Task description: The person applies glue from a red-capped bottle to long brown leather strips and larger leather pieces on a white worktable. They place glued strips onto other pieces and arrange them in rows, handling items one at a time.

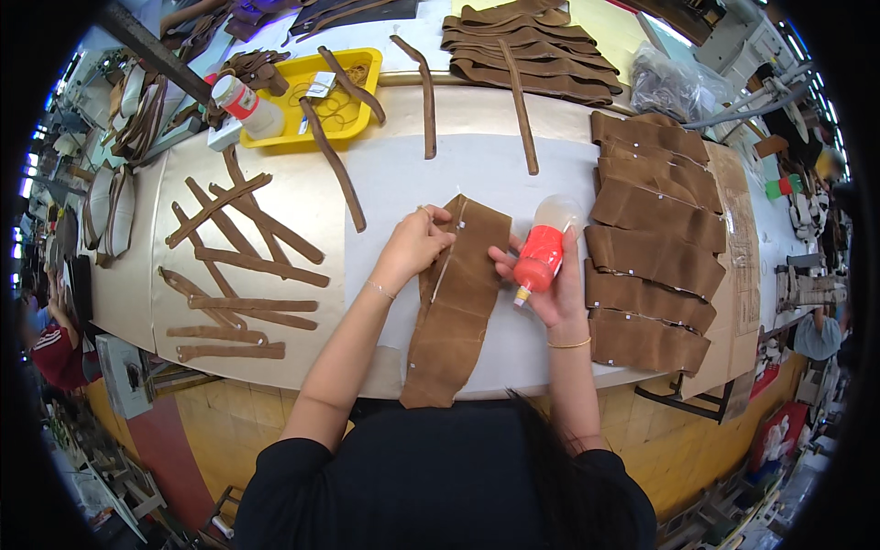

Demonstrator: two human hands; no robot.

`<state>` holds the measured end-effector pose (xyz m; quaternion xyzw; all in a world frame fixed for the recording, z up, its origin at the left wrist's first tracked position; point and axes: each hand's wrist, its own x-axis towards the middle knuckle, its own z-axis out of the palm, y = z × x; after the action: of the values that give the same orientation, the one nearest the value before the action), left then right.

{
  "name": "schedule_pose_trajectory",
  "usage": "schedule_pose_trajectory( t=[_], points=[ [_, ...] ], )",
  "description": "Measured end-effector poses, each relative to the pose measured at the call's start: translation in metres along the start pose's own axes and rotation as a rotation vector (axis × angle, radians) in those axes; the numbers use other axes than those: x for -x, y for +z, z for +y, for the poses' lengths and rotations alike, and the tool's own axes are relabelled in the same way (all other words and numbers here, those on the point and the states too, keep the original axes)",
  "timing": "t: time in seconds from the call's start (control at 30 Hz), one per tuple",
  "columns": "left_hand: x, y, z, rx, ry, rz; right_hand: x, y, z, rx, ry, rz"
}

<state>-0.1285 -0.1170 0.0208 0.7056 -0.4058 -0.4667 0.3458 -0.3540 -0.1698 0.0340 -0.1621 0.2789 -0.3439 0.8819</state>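
Note:
In front of me a long brown panel (454, 316), leather or fabric, lies folded on the table, its lower end at the near edge. A pale line runs along one edge of it, and small white marks dot it. My left hand (417, 246) pinches the panel's upper left edge. In my right hand (561, 295) is a clear squeeze bottle (541, 257) with a red label, tilted so that its yellowish nozzle points down toward me. The fingertips of that hand come close to the panel's right edge; whether they touch it I cannot tell.
Several narrow brown strips (261, 266) lie crisscrossed at left. Overlapping brown panels (655, 247) form a row at right, with another stack (532, 55) at the back. A yellow tray (312, 137) holds rubber bands, beside a white-capped bottle (249, 108). Single strips (428, 105) lie beyond the panel.

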Motion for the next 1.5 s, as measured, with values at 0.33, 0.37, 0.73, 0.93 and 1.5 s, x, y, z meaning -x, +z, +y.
schedule_pose_trajectory(
  t=[0.33, 0.37, 0.73, 0.93, 1.5],
  points=[
    [0.012, -0.019, -0.009, 0.539, -0.037, 0.034, 0.011, -0.008, -0.012, -0.033, -0.189, 0.158],
    [0.014, -0.019, -0.012, 0.706, -0.052, 0.045, 0.014, -0.01, -0.016, -0.024, -0.209, 0.169],
    [0.037, -0.021, -0.003, 0.617, -0.129, -0.216, 0.011, -0.014, -0.023, -0.032, -0.229, 0.183],
    [0.026, -0.02, -0.025, 0.382, 0.069, -0.009, 0.018, -0.018, -0.032, 0.008, -0.243, 0.142],
    [0.094, 0.0, -0.029, 0.924, -0.116, -0.059, 0.027, -0.023, -0.036, 0.051, -0.328, 0.218]
  ],
)
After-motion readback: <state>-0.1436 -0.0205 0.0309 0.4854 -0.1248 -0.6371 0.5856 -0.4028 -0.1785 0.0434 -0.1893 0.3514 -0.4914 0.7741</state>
